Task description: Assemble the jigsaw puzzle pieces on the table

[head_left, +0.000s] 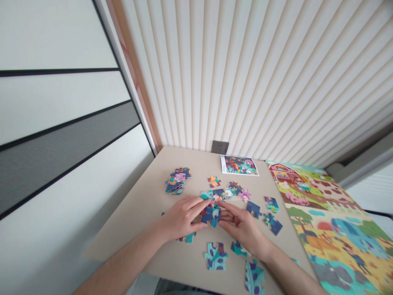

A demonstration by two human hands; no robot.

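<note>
Both my hands meet at the middle of a beige table (144, 213). My left hand (181, 216) pinches a dark blue jigsaw piece (211, 214) from the left, fingers closed on it. My right hand (242, 227) grips the same piece from the right with thumb and fingers. A joined cluster of pieces (229, 192) lies just beyond my fingertips. Loose pieces lie around my hands: blue ones (253, 209) to the right and teal ones (216, 256) near the front edge.
A stack of pieces (177, 180) sits at the back left. A small reference picture card (239, 164) lies by a wall socket (220, 147). A large colourful farm puzzle board (331, 225) covers the right side. Ribbed wall panels stand behind.
</note>
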